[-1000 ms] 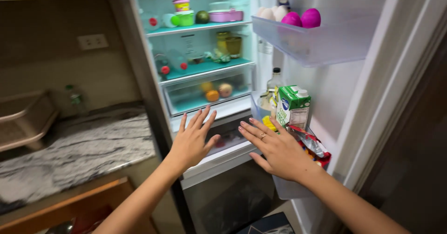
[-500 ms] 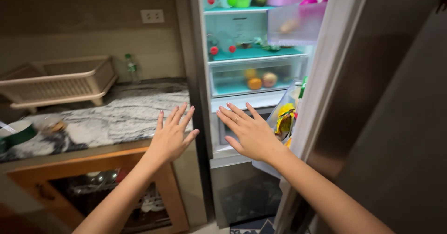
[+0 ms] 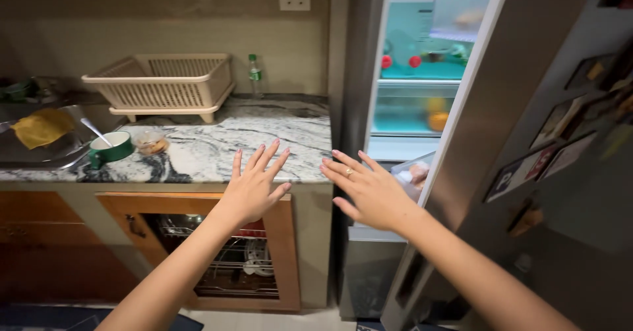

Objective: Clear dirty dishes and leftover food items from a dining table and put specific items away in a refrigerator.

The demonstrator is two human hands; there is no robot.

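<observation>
Both hands are held out flat with fingers spread, holding nothing. The left hand hovers before the marble counter; the right hand hovers at the gap of the fridge, beside its nearly shut steel door. If the door swings in, the right fingers could be pinched at its edge. Flat rectangular magnets, pale and dark, dot the door front. A small clear bottle with a green cap stands by the wall, beside a cream basket.
</observation>
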